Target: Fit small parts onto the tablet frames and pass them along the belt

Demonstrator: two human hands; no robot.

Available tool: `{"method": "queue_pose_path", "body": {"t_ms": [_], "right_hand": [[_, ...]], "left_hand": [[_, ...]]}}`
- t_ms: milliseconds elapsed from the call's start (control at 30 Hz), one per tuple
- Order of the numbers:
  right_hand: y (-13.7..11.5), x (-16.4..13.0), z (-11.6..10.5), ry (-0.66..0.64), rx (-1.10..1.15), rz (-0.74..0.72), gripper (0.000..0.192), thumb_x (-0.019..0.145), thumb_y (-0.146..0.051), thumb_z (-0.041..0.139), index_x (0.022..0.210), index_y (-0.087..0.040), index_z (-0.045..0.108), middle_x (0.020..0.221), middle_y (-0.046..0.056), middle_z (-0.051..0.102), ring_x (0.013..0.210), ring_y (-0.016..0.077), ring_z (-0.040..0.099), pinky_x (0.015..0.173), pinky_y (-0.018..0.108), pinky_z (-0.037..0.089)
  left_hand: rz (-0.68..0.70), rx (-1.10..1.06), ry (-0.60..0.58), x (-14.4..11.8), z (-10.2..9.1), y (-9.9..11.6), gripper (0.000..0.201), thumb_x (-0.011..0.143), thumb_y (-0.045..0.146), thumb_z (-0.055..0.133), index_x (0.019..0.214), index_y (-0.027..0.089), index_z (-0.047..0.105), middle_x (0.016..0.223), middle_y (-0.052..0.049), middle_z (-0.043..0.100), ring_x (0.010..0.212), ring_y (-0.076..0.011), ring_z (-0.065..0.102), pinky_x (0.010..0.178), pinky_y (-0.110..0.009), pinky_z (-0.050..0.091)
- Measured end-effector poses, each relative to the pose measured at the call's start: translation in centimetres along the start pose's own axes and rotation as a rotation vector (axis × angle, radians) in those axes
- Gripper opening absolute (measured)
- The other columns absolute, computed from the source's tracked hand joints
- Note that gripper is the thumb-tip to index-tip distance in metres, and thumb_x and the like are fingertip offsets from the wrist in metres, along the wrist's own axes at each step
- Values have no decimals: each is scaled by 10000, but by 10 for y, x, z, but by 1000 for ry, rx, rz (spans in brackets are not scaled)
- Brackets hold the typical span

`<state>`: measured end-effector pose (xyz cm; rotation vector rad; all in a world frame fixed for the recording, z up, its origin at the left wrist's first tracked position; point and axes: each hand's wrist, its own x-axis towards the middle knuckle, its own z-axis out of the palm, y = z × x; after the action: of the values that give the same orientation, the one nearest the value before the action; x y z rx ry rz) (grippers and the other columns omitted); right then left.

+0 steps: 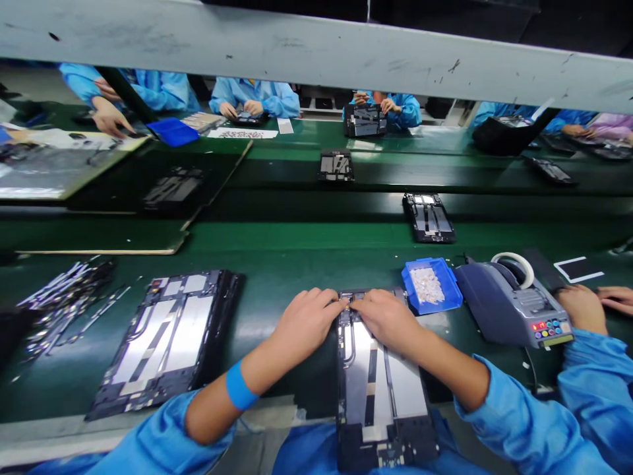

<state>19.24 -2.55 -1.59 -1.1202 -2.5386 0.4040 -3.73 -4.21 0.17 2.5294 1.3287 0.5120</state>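
An opened tablet (405, 389), its silver battery plates and cables showing, leans from the bench edge toward my lap. At its far end, my left hand (306, 320) has thumb and fingers pressed together over the top left corner. My right hand (388, 320) is closed beside it, fingertips almost meeting the left ones at the tablet's top edge. Whatever small part lies between the fingertips is too small to make out. Just beyond my right hand sits a blue tray (457, 300) of small pale pieces (427, 285).
To the left lies a stack of opened tablets (165, 330), with a pile of thin strips (69, 300) beyond. A tape dispenser (509, 297) stands at right, near a co-worker's hand (583, 307). More tablets (429, 218) rest farther back. A grey beam (316, 46) crosses overhead.
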Motion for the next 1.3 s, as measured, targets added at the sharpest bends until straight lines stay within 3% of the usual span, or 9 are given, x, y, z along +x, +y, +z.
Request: {"method": "queue_pose_path", "body": {"t_ms": [300, 433, 533, 667, 767, 900, 1033, 1200, 1300], "right_hand": [[-14, 4, -9, -129, -265, -140, 413, 976, -102, 526, 1377, -185, 583, 1006, 101, 639, 887, 234, 528, 718, 315, 444], [-17, -10, -32, -69, -161, -184, 422, 1006, -126, 465, 1414, -200, 542, 1055, 75, 676, 944, 214, 568, 852, 318, 478], [-9, -59, -49, 205, 46, -17, 360, 1022, -206, 437, 1349, -210, 588, 1066, 68, 705, 980, 194, 617, 916, 321, 486], [24, -165, -56, 867, 399, 671, 174, 970, -338, 537, 990, -222, 665, 797, 16, 660, 720, 162, 613, 675, 285, 499], [70, -227, -53, 1285, 824, 1100, 328, 817, -516, 704, 915, -226, 587, 602, -83, 482, 496, 103, 458, 450, 206, 361], [123, -248, -50, 1262, 1062, 1208, 507, 613, -567, 817, 865, -183, 603, 658, -51, 561, 461, 77, 469, 366, 164, 284], [140, -242, -54, 1253, 1153, 1210, 447, 544, -473, 850, 730, -183, 567, 591, -53, 550, 442, 66, 450, 346, 144, 272], [101, -241, -51, 1272, 1166, 1168, 432, 549, -438, 879, 709, -184, 569, 562, -74, 534, 457, 52, 445, 365, 128, 305], [58, -214, -48, 1082, 1163, 1054, 396, 681, -490, 846, 803, -161, 662, 647, -18, 635, 487, 68, 499, 401, 157, 365]], "left_hand": [[-239, -306, 92, 33, -4, -19, 202, 859, 277, 582, 946, 244, 761, 894, -59, 756, 819, -239, 702, 731, -320, 541], [-308, -491, -133, 53, 2, -32, 246, 758, 486, 678, 738, 244, 712, 675, -24, 697, 619, -223, 648, 547, -275, 482], [-455, -682, -305, 65, 15, -50, 384, 660, 602, 744, 701, 228, 663, 580, -1, 628, 498, -194, 564, 458, -261, 423], [-476, -637, -314, 71, 24, -58, 465, 666, 670, 688, 676, 211, 608, 551, 24, 585, 501, -143, 489, 493, -221, 382], [-453, -545, -328, 73, 13, -46, 466, 649, 693, 659, 665, 232, 600, 579, 11, 616, 548, -184, 517, 527, -264, 414], [-440, -486, -358, 77, -6, -27, 372, 643, 631, 664, 670, 261, 633, 644, -22, 674, 603, -242, 565, 577, -323, 455], [-467, -436, -291, 75, -6, -28, 357, 666, 603, 632, 727, 253, 670, 651, -12, 679, 616, -231, 562, 614, -318, 450], [-545, -304, -9, 50, -17, -11, 354, 708, 541, 644, 916, 258, 690, 836, -8, 747, 734, -248, 630, 708, -345, 488], [-535, -387, 102, 39, -30, 28, 346, 740, 533, 627, 916, 244, 695, 841, -29, 731, 779, -250, 645, 721, -348, 496]]}}
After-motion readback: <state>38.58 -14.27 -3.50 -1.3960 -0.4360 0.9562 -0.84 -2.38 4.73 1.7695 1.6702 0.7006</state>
